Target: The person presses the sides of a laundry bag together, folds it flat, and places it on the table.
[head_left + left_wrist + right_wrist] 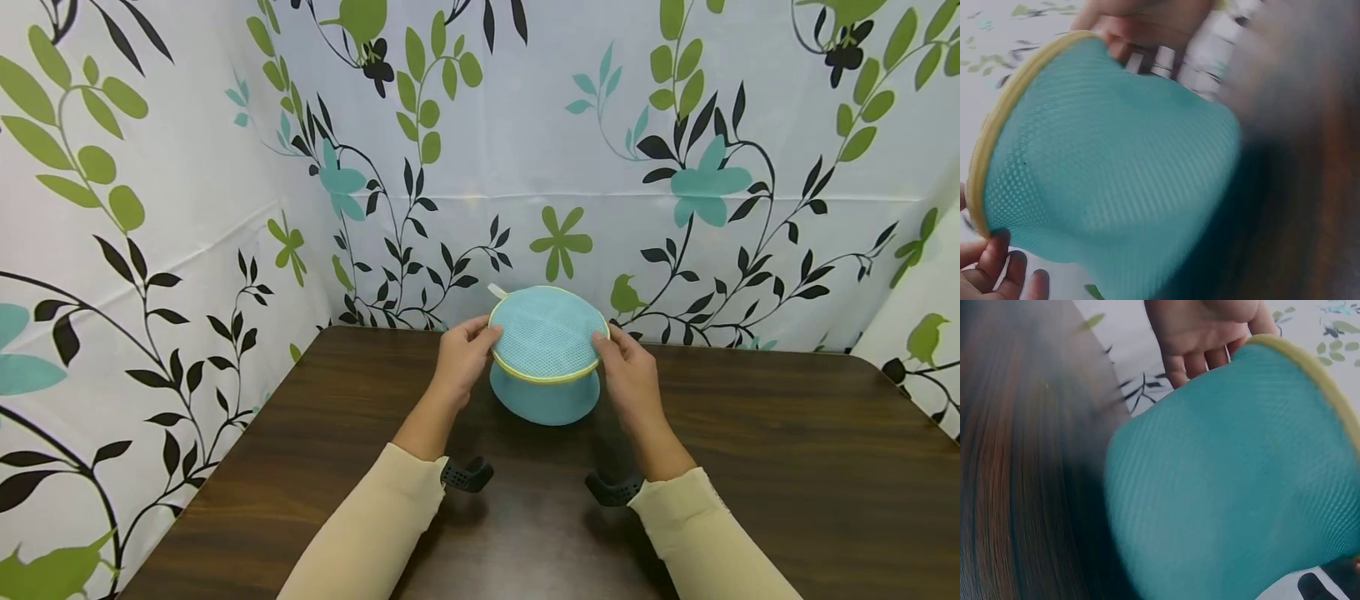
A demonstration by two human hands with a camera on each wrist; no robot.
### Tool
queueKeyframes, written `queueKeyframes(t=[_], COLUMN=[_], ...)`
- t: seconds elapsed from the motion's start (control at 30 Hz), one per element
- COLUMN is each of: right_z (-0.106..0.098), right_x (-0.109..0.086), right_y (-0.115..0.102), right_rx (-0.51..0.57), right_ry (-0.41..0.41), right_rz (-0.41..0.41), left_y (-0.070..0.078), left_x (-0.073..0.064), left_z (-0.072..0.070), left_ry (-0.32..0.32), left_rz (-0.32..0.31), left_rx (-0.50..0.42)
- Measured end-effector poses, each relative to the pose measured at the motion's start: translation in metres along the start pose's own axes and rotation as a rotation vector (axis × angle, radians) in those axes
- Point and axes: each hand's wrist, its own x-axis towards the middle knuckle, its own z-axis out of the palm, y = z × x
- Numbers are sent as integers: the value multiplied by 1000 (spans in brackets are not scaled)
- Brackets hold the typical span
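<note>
Through the head camera I have a soft, drum-shaped turquoise mesh bag [546, 400] in front of me, near the far edge of a dark brown wood-grain table [750, 458]. Its round top panel [547, 329], a paler turquoise mesh, is tilted toward me and ringed by a bright yellow edging [546, 380]. The panel spans the top, so I cannot tell what the bag holds. Nor can I tell whether its base touches the table; a dark shadow lies just beneath it.

My left hand [463, 358] pinches the edging on the left side, thumb over the panel and fingers curled behind. My right hand [630, 371] pinches the opposite side the same way, so the bag sits between the two. Both wrist views show the mesh wall bulging and dented between the hands, blurred in places.

A small white fabric tab [497, 291] sticks out at the upper left of the edging; it is too small for me to make out any writing.

Cream sleeves [367, 525] cover both forearms, with a black perforated band [468, 476] at each wrist. Behind the table hangs a white cloth [517, 167] printed with green, black and turquoise leaves, flowers and birds.
</note>
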Motion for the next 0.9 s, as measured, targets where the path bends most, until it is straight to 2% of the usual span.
queueKeyframes(t=[0.13,0.27,0.43,0.63,0.9], right_z=[-7,-13,-17,-20,-20], right_x=[3,4,5,5,7], right_y=[0,-1,1,7,13], right_rx=[-16,-105,-154,-144,-160], right_ry=[-2,20,26,-19,-8], right_rz=[4,-23,-66,-47,-46], left_y=[-5,-5,-4,-8,-15], left_x=[-5,-7,-8,-8,-8], left_z=[11,14,14,15,16], left_ry=[-40,-57,-72,-104,-145], left_rz=[75,96,93,55,30], left_rx=[65,86,121,154,170])
